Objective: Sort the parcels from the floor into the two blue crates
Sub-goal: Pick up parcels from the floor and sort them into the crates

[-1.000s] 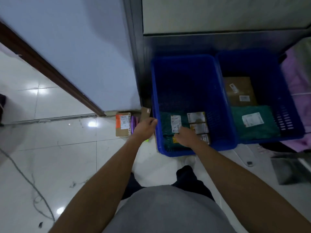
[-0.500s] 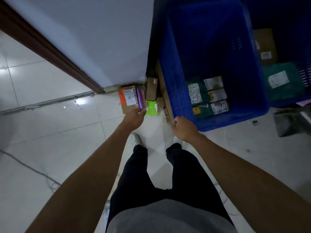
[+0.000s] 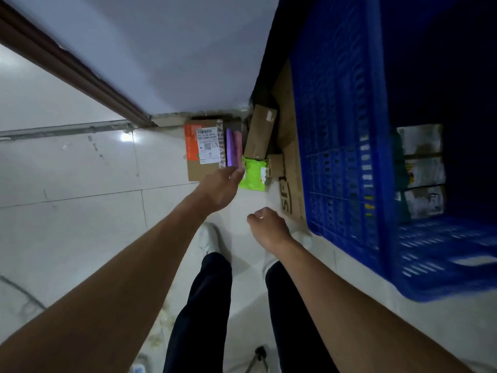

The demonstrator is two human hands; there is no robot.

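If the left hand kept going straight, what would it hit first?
Probably the purple parcel standing on edge beside the labelled box; the fingertips of the left hand seem almost on its near end. The green packet lies just right of that line. Depth is unclear.

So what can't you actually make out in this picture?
Head view, left hand: blur hides whether its fingertips touch the purple parcel.
Blue crate: its wall hides most parcels inside; the right edge cuts it off.
Box label: too small to read.
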